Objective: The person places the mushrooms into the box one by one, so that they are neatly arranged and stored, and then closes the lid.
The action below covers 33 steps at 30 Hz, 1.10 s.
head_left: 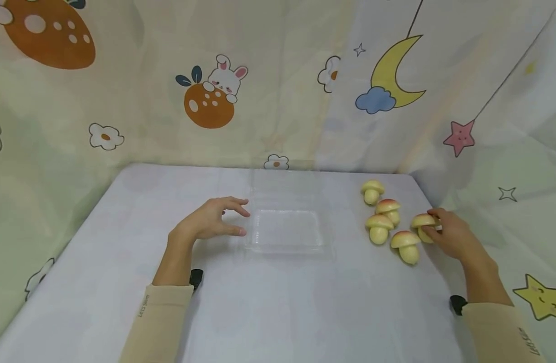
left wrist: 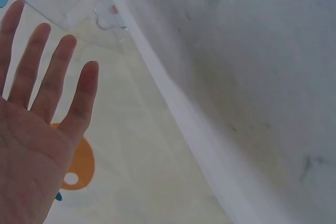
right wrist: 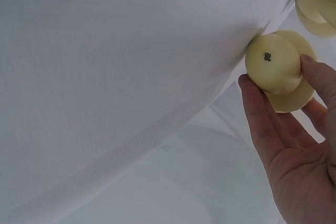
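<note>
Between the thumb and fingers of my right hand (head_left: 456, 236) is a yellow toy mushroom (head_left: 421, 222) with a reddish tinge on its cap, at the table's right side. In the right wrist view, that hand pinches the mushroom, whose rounded stem end bears a small dark mark. My left hand (head_left: 207, 219) hovers by the left side of a clear plastic box (head_left: 287, 248), holding nothing. Its fingers (left wrist: 51, 85) look fairly straight in the left wrist view. The box's transparent lid (head_left: 284, 189) lies open toward the back.
Several more toy mushrooms, among them one at the back (head_left: 372, 191) and one in front (head_left: 406, 247), lie left of the right hand. The white-covered table (head_left: 278, 307) ends at a patterned cloth backdrop (head_left: 282, 101). Its right edge runs close to the right hand.
</note>
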Each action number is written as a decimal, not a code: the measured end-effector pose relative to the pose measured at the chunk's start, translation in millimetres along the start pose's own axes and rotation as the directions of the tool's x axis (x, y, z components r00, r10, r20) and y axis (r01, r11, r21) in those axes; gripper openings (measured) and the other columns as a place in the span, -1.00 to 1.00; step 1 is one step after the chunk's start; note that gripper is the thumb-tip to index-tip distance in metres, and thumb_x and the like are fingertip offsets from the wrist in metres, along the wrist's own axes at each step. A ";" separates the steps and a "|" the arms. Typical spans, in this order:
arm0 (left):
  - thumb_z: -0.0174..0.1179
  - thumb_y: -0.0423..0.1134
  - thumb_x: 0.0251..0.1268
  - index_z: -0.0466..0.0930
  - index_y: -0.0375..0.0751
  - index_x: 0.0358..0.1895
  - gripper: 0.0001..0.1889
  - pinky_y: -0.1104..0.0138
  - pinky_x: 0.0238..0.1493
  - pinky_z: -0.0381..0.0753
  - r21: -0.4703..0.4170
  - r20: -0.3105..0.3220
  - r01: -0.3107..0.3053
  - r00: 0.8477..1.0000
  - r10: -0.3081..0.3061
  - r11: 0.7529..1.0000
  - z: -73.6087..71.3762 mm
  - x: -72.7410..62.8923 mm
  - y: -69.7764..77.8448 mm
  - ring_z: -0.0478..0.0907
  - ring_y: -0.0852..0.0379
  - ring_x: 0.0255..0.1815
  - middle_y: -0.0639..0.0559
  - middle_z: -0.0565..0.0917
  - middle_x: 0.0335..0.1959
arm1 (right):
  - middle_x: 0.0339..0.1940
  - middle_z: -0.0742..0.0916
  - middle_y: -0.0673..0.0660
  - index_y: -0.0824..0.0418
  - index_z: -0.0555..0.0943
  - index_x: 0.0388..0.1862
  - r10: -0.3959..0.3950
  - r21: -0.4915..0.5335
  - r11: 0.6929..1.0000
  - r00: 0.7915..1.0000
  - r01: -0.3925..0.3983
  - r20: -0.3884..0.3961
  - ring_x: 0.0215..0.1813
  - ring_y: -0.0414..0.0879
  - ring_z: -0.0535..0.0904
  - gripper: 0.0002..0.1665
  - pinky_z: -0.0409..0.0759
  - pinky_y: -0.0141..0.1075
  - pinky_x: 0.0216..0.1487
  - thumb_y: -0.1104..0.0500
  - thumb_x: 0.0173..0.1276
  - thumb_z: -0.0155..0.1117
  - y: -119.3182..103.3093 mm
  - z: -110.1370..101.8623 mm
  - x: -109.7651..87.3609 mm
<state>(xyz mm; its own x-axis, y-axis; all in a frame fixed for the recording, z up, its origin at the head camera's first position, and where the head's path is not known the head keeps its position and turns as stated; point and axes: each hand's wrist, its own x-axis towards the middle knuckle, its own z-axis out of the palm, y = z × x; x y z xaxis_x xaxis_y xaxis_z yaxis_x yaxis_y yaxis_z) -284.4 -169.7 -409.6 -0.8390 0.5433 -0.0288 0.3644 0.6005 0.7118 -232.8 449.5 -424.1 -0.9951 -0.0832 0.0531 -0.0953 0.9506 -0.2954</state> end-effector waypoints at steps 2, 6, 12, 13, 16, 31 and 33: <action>0.56 0.07 0.10 0.73 0.04 0.14 -0.48 -0.09 0.51 0.34 0.005 0.005 0.006 1.000 -0.006 1.000 0.5 1.0 1.2 0.28 -0.06 0.55 0.18 0.44 0.50 | 0.17 0.49 0.65 0.59 0.31 0.31 -0.012 0.013 1.000 1.000 0.012 -0.021 0.05 0.54 0.54 -0.36 0.58 0.35 0.01 0.14 0.53 0.25 -1.2 -0.2 -0.9; 0.56 0.06 0.10 0.74 0.05 0.12 -0.50 -0.08 0.51 0.34 0.016 0.011 0.017 1.000 -0.017 1.000 1.0 1.6 3.0 0.28 -0.06 0.55 0.20 0.44 0.50 | 0.11 0.54 0.62 0.56 0.35 0.27 -0.049 0.037 0.998 0.995 0.053 -0.091 -0.07 0.50 0.63 -0.42 0.64 0.31 -0.08 0.18 0.50 0.28 -4.0 -2.4 -2.1; 0.56 0.04 0.11 0.73 0.00 0.14 -0.49 -0.08 0.49 0.36 0.020 0.015 0.011 1.000 -0.012 1.000 1.6 2.6 1.2 0.28 -0.04 0.55 0.12 0.45 0.50 | 0.12 0.54 0.55 0.53 0.35 0.28 -0.050 0.090 0.994 0.987 0.064 -0.151 -0.11 0.48 0.66 -0.42 0.71 0.21 -0.20 0.15 0.52 0.25 -12.0 -7.8 -2.9; 0.56 0.04 0.11 0.73 0.00 0.15 -0.48 -0.08 0.49 0.37 0.025 0.015 0.007 1.000 -0.008 1.000 1.9 3.1 0.7 0.29 -0.04 0.54 0.12 0.45 0.49 | 0.13 0.54 0.55 0.53 0.35 0.29 -0.045 0.100 0.993 0.986 0.061 -0.158 -0.11 0.48 0.66 -0.42 0.72 0.17 -0.23 0.14 0.53 0.24 -13.9 -9.0 -2.9; 0.56 0.05 0.11 0.72 -0.02 0.15 -0.47 -0.10 0.46 0.40 0.040 0.017 -0.015 1.000 0.014 0.999 2.7 4.6 -0.2 0.30 -0.08 0.53 0.08 0.45 0.49 | 0.19 0.52 0.55 0.54 0.33 0.32 -0.035 0.122 0.991 0.982 0.058 -0.184 -0.10 0.48 0.66 -0.39 0.73 -0.09 -0.32 0.14 0.54 0.23 -20.1 -12.7 -3.2; 0.56 0.02 0.12 0.69 -0.07 0.17 -0.45 -0.12 0.45 0.41 0.043 0.017 -0.033 0.999 0.033 0.998 4.9 5.6 0.6 0.31 -0.09 0.52 0.02 0.44 0.49 | 0.27 0.50 0.46 0.45 0.34 0.38 -0.087 0.151 0.981 0.975 0.119 -0.204 -0.06 0.43 0.69 -0.41 0.57 -0.49 -0.31 0.11 0.57 0.21 -50.7 -26.2 0.6; 0.56 0.03 0.12 0.69 -0.07 0.18 -0.44 -0.10 0.45 0.42 0.042 0.018 -0.027 0.999 0.027 0.999 4.7 5.7 -0.3 0.31 -0.07 0.52 0.04 0.44 0.49 | 0.28 0.50 0.46 0.44 0.34 0.38 -0.098 0.152 0.980 0.974 0.130 -0.205 -0.06 0.43 0.69 -0.41 0.64 -0.42 -0.29 0.13 0.56 0.22 -53.6 -26.0 1.3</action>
<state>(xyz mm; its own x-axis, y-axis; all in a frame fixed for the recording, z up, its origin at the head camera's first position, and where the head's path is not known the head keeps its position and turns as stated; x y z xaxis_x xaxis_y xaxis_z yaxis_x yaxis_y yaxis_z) -287.4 -164.0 -413.3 -0.8215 0.5697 -0.0226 0.4040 0.6097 0.6819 -228.3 406.2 -383.4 -0.9546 -0.1126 0.2757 -0.2267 0.8752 -0.4273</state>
